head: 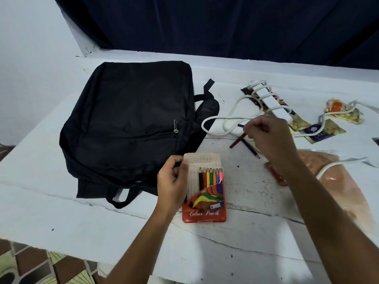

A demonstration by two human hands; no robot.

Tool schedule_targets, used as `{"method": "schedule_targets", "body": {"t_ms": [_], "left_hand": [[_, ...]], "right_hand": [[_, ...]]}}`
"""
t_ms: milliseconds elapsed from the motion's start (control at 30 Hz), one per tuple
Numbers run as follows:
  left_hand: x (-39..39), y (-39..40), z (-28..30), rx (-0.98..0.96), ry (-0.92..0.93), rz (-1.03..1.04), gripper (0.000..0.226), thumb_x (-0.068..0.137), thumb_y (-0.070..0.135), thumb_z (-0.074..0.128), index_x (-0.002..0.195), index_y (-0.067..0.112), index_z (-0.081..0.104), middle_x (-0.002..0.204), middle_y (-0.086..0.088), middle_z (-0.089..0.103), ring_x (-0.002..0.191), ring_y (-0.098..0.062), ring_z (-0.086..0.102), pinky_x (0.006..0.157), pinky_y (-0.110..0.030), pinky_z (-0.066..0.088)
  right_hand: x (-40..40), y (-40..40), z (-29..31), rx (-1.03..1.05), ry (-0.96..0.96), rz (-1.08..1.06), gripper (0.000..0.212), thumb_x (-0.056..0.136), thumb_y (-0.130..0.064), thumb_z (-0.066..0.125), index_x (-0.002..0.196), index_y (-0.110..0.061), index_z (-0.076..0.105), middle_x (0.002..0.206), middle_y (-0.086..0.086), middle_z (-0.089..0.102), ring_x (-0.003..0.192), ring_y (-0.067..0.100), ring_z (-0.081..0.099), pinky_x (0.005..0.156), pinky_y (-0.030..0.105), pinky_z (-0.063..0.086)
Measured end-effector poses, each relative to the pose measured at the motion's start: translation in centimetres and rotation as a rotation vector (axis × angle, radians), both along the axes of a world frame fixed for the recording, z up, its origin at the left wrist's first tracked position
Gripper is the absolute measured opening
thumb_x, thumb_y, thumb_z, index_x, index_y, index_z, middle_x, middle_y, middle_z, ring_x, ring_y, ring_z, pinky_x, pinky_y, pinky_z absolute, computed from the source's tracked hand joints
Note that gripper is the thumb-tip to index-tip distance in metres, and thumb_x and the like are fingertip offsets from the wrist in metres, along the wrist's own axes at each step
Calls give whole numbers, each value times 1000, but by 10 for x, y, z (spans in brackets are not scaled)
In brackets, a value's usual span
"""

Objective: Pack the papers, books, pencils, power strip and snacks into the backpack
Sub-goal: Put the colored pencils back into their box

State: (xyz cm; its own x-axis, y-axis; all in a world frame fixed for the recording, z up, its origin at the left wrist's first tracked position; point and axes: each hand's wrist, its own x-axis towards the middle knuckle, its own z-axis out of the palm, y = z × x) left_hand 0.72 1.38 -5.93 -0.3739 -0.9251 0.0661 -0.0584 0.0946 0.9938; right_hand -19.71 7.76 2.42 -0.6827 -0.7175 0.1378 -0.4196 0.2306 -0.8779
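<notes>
A black backpack (131, 124) lies flat on the white table, zipped. My left hand (173, 183) grips the left edge of an open red colour-pencil box (205, 189) with several pencils standing in it. My right hand (268, 140) hovers to the right of the backpack and pinches a dark red pencil (236, 142). A blue pencil (249, 147) lies on the table under that hand. A white power strip (272, 103) with its cord wound round it rests behind, and snack packets (320, 130) lie at the right.
A pale orange plastic bag (328, 181) lies under my right forearm, with a small red packet (275, 175) beside it. White cord (223, 119) loops between backpack and power strip. A dark curtain hangs behind the table. Patterned floor shows at lower left.
</notes>
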Motion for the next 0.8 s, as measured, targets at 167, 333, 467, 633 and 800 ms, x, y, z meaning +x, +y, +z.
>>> {"method": "schedule_targets", "body": {"t_ms": [167, 333, 467, 633, 800], "left_hand": [[0, -1, -2, -19, -8, 0, 19, 90, 36, 51, 89, 20, 62, 76, -7, 71, 68, -28, 69, 58, -49, 54], [-1, -1, 0, -56, -6, 21, 24, 90, 38, 51, 88, 17, 62, 69, -19, 63, 63, -47, 56, 51, -56, 47], [0, 0, 1, -48, -6, 19, 26, 94, 38, 51, 91, 15, 62, 71, -19, 63, 66, -49, 57, 52, -57, 48], [0, -2, 0, -42, -16, 40, 22, 96, 29, 51, 90, 11, 62, 65, -31, 53, 51, -31, 46, 43, -51, 40], [-1, -2, -2, -42, -17, 44, 16, 98, 21, 52, 90, 13, 63, 65, -22, 60, 54, -44, 52, 46, -52, 42]], "right_hand": [[27, 3, 16, -53, -347, 381, 11, 87, -4, 64, 77, -7, 68, 52, -7, 56, 48, 5, 45, 47, 19, 38], [55, -14, 1, 20, -64, 408, 6, 85, -13, 69, 79, -11, 71, 62, -5, 63, 52, -1, 53, 53, 10, 41], [64, -27, -12, 91, 140, 384, 6, 82, -16, 72, 79, -11, 72, 64, -8, 62, 56, 0, 55, 55, 11, 40], [73, -19, -18, 300, 343, 399, 30, 78, -28, 75, 105, -22, 65, 73, -13, 54, 71, 10, 54, 63, 25, 41], [78, -8, -16, 381, 458, 448, 59, 71, -35, 78, 122, -28, 49, 82, -15, 41, 80, 9, 47, 64, 24, 34]]}}
